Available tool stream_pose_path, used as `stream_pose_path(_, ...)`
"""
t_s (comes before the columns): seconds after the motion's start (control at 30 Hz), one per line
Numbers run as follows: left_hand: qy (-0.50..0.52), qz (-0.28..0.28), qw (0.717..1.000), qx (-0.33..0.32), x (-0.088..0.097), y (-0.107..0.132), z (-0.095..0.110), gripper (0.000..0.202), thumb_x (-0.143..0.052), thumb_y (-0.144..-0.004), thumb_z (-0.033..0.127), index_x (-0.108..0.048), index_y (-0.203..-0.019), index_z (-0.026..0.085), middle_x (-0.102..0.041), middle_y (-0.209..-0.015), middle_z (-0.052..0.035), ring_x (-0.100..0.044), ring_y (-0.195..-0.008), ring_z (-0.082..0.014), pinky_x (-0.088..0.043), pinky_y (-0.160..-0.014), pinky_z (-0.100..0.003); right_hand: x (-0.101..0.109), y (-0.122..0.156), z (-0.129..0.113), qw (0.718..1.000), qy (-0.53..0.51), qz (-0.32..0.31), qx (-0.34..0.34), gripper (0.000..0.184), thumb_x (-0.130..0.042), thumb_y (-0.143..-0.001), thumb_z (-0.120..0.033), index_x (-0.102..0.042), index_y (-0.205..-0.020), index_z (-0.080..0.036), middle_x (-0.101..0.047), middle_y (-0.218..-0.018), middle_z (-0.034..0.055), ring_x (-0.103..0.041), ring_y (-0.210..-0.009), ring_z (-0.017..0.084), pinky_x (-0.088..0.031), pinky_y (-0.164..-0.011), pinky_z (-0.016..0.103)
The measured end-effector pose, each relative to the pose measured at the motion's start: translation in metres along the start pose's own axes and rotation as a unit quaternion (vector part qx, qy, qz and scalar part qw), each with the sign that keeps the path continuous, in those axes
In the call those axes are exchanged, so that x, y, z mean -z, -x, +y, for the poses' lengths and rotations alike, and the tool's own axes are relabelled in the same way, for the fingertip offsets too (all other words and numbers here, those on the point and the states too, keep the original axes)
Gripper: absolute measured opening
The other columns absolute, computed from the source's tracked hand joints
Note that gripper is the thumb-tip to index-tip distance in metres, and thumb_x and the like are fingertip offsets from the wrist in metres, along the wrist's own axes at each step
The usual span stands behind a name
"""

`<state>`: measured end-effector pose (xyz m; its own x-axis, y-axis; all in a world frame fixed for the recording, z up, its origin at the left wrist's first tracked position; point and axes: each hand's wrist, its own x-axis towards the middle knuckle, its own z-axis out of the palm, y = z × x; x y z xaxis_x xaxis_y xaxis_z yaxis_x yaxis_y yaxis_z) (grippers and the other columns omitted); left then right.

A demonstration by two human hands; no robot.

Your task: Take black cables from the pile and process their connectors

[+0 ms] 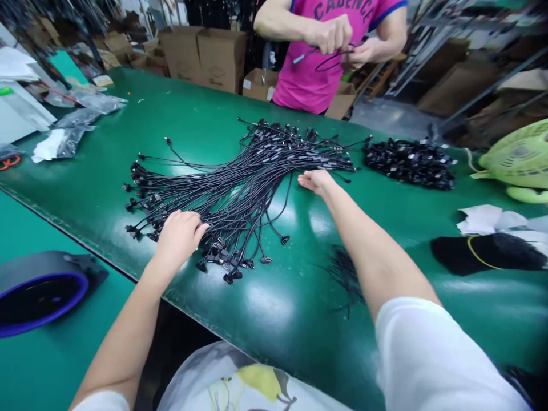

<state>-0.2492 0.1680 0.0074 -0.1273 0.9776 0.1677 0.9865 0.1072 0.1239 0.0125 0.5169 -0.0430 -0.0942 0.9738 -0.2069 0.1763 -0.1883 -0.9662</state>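
Observation:
A large fanned bundle of black cables point(231, 180) lies across the green table, with small connectors at both ends. At the bundle's near left end, my left hand point(182, 231) is closed over some of the cables, its thumb pointing right; most of its fingertips are hidden. Beside the far right end of the bundle, my right hand point(315, 181) is open, fingers stretched toward the cables; whether they touch is unclear. A small heap of thin black strips, perhaps cable ties point(345, 274), lies under my right forearm.
Across the table point(274, 308), a person in a pink shirt point(308, 74) holds a black cable. To the right are coiled cables point(409, 162), a banded black bundle point(483, 252) and a green fan point(518, 157). A tape roll point(43, 291) sits at left, plastic bags point(72, 128) beyond.

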Motion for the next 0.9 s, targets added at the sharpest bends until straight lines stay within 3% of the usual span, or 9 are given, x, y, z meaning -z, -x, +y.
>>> stream_pose_path(0.1,-0.013,-0.030,0.999,-0.023,-0.010,-0.017,0.013,0.039,-0.048,-0.094,0.037,-0.059,-0.122,0.012,-0.068,-0.117,-0.0149,-0.062,-0.110,-0.0282,-0.041,-0.099,-0.043,-0.016,0.036,0.008,0.994,0.061,-0.048,0.078,0.009,-0.061,-0.080,-0.012,-0.066,-0.087,-0.015,-0.069,-0.092,0.0075,-0.066,-0.082,0.017,-0.055,-0.086,0.039)
stream_pose_path(0.17,-0.026,-0.069,0.997,-0.034,-0.015,-0.023,0.020,0.043,-0.052,-0.093,0.036,-0.056,-0.128,0.011,-0.067,-0.118,-0.0163,-0.062,-0.109,-0.0293,-0.044,-0.095,-0.042,-0.039,0.066,0.009,0.959,0.135,-0.149,0.200,0.023,-0.063,-0.081,-0.019,-0.069,-0.104,-0.019,-0.067,-0.117,0.0085,-0.061,-0.109,0.023,-0.045,-0.104,0.043)
stream_pose_path(0.3,-0.032,-0.097,0.991,-0.091,-0.011,-0.006,0.038,0.032,-0.051,-0.093,0.026,-0.061,-0.122,0.016,-0.066,-0.118,-0.0137,-0.063,-0.106,-0.0270,-0.042,-0.097,-0.043,-0.068,0.118,0.014,0.725,0.384,-0.354,0.449,0.047,-0.055,-0.091,-0.041,-0.054,-0.134,-0.022,-0.048,-0.146,0.0116,-0.044,-0.134,0.028,-0.028,-0.113,0.057)
stream_pose_path(0.37,-0.012,-0.082,0.988,-0.127,-0.007,0.013,0.055,0.034,-0.051,-0.093,0.023,-0.059,-0.124,0.015,-0.064,-0.124,-0.0148,-0.060,-0.115,-0.0272,-0.035,-0.106,-0.047,-0.057,0.132,0.024,0.656,0.453,-0.352,0.490,0.038,-0.050,-0.095,-0.039,-0.060,-0.127,-0.022,-0.052,-0.142,0.0119,-0.048,-0.130,0.028,-0.026,-0.113,0.060)
stream_pose_path(0.43,0.052,-0.073,0.980,-0.176,-0.006,0.028,0.075,0.036,-0.050,-0.094,0.029,-0.057,-0.127,0.017,-0.062,-0.130,-0.0128,-0.056,-0.122,-0.0259,-0.028,-0.114,-0.048,-0.030,0.139,0.037,0.625,0.484,-0.332,0.515,0.030,-0.045,-0.097,-0.030,-0.066,-0.115,-0.019,-0.062,-0.128,0.0127,-0.057,-0.119,0.026,-0.031,-0.112,0.056)
stream_pose_path(0.5,0.140,-0.061,0.970,-0.190,-0.009,0.033,0.092,0.039,-0.045,-0.097,0.036,-0.054,-0.132,0.021,-0.061,-0.134,-0.0083,-0.054,-0.125,-0.0211,-0.027,-0.116,-0.043,0.000,0.142,0.052,0.628,0.491,-0.310,0.518,0.032,-0.039,-0.097,-0.022,-0.068,-0.110,-0.016,-0.066,-0.117,0.0136,-0.061,-0.111,0.024,-0.043,-0.105,0.047)
stream_pose_path(0.6,0.175,-0.024,0.979,-0.098,-0.019,0.023,0.095,0.044,-0.037,-0.099,0.040,-0.051,-0.134,0.019,-0.056,-0.141,-0.0096,-0.049,-0.131,-0.0204,-0.029,-0.116,-0.043,0.029,0.148,0.069,0.673,0.479,-0.257,0.502,0.037,-0.035,-0.096,-0.018,-0.066,-0.117,-0.017,-0.062,-0.125,0.0135,-0.057,-0.119,0.023,-0.050,-0.099,0.040)
stream_pose_path(0.73,0.090,-0.051,0.994,-0.028,-0.026,0.016,0.058,0.040,-0.044,-0.094,0.050,-0.067,-0.109,0.021,-0.065,-0.128,-0.0089,-0.053,-0.125,-0.0279,-0.017,-0.116,-0.059,0.030,0.159,0.080,0.729,0.471,-0.180,0.464,0.037,-0.037,-0.095,-0.019,-0.066,-0.118,-0.018,-0.061,-0.129,0.0118,-0.059,-0.118,0.023,-0.051,-0.099,0.038)
stream_pose_path(0.9,0.042,-0.026,0.997,0.052,-0.001,0.029,0.005,0.040,-0.040,-0.096,0.046,-0.070,-0.097,0.019,-0.069,-0.119,-0.0115,-0.059,-0.116,-0.0291,-0.020,-0.114,-0.058,0.034,0.160,0.059,0.754,0.462,-0.117,0.452,0.037,-0.036,-0.096,-0.021,-0.067,-0.115,-0.018,-0.064,-0.125,0.0118,-0.060,-0.117,0.024,-0.050,-0.100,0.041)
